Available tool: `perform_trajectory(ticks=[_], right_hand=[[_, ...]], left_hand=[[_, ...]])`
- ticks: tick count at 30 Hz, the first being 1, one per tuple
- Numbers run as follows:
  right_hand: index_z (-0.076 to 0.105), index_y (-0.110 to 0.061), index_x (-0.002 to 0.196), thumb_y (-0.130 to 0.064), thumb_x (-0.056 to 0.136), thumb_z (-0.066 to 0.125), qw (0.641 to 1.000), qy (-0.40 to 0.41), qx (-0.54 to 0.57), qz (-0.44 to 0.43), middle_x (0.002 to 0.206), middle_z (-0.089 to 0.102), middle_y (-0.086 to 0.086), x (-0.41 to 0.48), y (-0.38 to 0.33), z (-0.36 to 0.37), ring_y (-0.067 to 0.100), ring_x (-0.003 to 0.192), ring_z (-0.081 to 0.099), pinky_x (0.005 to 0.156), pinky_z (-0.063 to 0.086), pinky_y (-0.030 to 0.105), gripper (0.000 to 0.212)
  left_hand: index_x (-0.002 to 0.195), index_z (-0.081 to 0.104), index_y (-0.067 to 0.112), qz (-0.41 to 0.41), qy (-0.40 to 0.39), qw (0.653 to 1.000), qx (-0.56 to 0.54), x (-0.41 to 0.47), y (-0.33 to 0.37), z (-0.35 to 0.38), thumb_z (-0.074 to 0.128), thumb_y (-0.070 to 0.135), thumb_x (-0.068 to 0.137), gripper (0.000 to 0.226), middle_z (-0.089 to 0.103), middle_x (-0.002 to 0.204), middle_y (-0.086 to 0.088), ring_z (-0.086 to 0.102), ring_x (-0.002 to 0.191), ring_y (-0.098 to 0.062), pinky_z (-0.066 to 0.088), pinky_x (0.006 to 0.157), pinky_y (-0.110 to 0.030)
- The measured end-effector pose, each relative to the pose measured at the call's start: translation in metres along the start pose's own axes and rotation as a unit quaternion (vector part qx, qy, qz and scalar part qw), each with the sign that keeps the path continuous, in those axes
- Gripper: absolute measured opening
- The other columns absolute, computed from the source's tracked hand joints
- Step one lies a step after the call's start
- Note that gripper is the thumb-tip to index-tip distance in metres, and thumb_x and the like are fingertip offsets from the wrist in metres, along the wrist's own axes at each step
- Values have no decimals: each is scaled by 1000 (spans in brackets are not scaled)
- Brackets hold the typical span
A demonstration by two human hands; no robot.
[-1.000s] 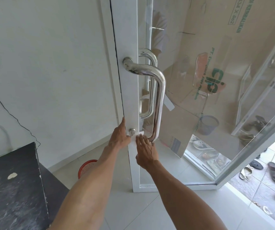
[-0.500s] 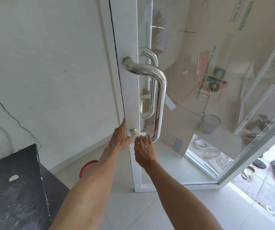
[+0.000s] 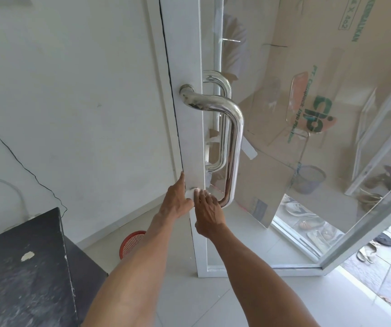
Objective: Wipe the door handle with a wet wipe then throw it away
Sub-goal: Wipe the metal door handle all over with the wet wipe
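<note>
A polished steel D-shaped door handle is bolted to the white frame of a glass door. My right hand presses a white wet wipe against the handle's lower mount, fingers over the wipe. My left hand rests on the door's edge just left of the mount, thumb pointing up along the frame, and touches the wipe. Most of the wipe is hidden under my fingers.
A red mesh waste basket stands on the tiled floor behind my left arm. A black table fills the lower left. Cardboard leans behind the glass. Sandals lie by the open doorway at right.
My right hand has slid left from the handle's bottom bend onto the lower mount with the wipe. My left hand stays on the door edge.
</note>
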State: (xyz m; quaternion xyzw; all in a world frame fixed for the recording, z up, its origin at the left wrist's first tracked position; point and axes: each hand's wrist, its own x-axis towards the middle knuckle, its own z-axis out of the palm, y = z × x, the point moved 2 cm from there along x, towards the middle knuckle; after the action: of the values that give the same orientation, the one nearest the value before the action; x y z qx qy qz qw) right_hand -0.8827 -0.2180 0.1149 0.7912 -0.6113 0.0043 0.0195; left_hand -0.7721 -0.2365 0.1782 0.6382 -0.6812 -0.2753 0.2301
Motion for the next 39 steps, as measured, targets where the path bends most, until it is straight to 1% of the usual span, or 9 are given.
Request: perform_trajectory(ticks=[2, 4, 9, 15, 19, 23, 29, 35, 39], right_hand=[[-9, -6, 152, -18, 90, 57, 999, -7, -32, -23, 161, -2, 18, -9, 4, 2, 32, 149, 4, 120, 7, 43, 91], [-6, -9, 153, -15, 94, 53, 997, -10, -60, -47, 160, 0, 19, -18, 10, -1, 34, 148, 8, 120, 5, 47, 84], [55, -11, 135, -22, 67, 78, 983, 29, -150, -99, 125, 64, 16, -35, 28, 1, 31, 112, 63, 107, 41, 45, 72], [57, 1, 130, -18, 80, 61, 955, 114, -250, -106, 131, 60, 19, -61, 49, -2, 31, 126, 55, 114, 24, 45, 54], [45, 0, 140, -26, 89, 56, 955, 119, -265, -65, 145, 47, 19, -72, 49, -1, 32, 139, 38, 116, 14, 53, 58], [38, -2, 145, -29, 94, 48, 950, 98, -292, -41, 151, 38, 18, -79, 44, -7, 32, 144, 28, 114, 9, 58, 58], [48, -7, 138, -30, 91, 53, 946, 108, -300, -61, 147, 43, 16, -82, 50, -14, 30, 143, 30, 117, 20, 55, 53], [65, -8, 115, -7, 68, 64, 955, 271, -89, -84, 131, 60, 14, -87, 58, -28, 28, 128, 52, 113, 25, 51, 47], [47, -8, 123, -24, 79, 63, 903, 354, 188, 151, 131, 55, 14, -79, 64, -61, 30, 118, 55, 101, 43, 44, 49]], left_hand=[[155, 8, 12, -4, -1, 1000, 1, 0, -1, 1, 59, 4, 79, 92, 54, 132, -9, 54, 119, -23, 42, 94, -21], [155, 7, 13, 0, -1, 1000, -5, -3, -1, 3, 58, 3, 77, 93, 47, 145, -12, 51, 127, -28, 44, 100, -26], [154, 11, 9, -21, 13, 1000, -11, -7, 1, 15, 62, 9, 82, 88, 38, 151, -17, 41, 136, -35, 38, 110, -40], [124, 51, 4, -105, 31, 994, -22, -28, -4, 59, 55, 0, 79, 45, 58, 127, -16, 54, 121, -33, 44, 98, -36], [118, 53, 1, -206, 119, 962, -131, -49, -1, 85, 58, 10, 85, 35, 61, 121, -19, 59, 111, -35, 50, 94, -41], [95, 65, 6, -72, 211, 965, -141, -60, 15, 83, 59, 0, 80, 17, 69, 96, -11, 66, 89, -29, 54, 80, -37], [128, 58, 12, 139, 86, 984, 67, -67, 26, 84, 52, -8, 81, 51, 63, 124, -2, 63, 109, -24, 54, 88, -34], [143, 35, 9, 157, 68, 952, 254, -65, 22, 95, 54, 0, 81, 66, 44, 139, -2, 46, 125, -22, 41, 101, -31], [140, 37, 4, 109, 109, 945, 288, -60, 23, 99, 50, 3, 83, 58, 49, 133, -7, 47, 124, -25, 42, 99, -33]])
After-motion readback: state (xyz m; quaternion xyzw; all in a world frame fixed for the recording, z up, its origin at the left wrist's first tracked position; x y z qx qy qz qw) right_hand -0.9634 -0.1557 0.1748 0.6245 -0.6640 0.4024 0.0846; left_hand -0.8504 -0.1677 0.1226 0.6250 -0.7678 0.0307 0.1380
